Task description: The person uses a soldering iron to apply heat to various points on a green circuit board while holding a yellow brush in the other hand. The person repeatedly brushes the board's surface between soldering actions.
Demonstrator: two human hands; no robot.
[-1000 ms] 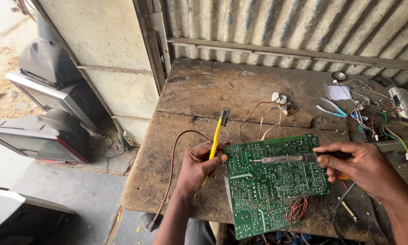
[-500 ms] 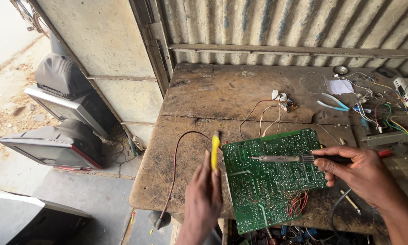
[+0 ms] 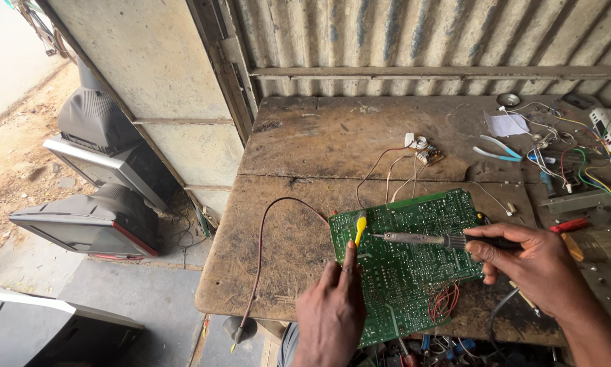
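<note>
left hand [image 3: 330,314] slid onto green board [image 3: 414,272], fingers pinching yellow probe [image 3: 360,230]; right hand [image 3: 533,268] fingers grip soldering iron [image 3: 421,238].

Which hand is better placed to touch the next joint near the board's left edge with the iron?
Right. The right hand already holds the soldering iron, tip over the green circuit board; the left hand holds a yellow probe.

My left hand [image 3: 330,314] is covering the lower grip of the yellow probe [image 3: 360,230] and part of the green circuit board [image 3: 414,258]. My right hand [image 3: 526,261] is hiding the soldering iron [image 3: 421,238] handle, and the bottom edge is cutting off both my wrists.
</note>
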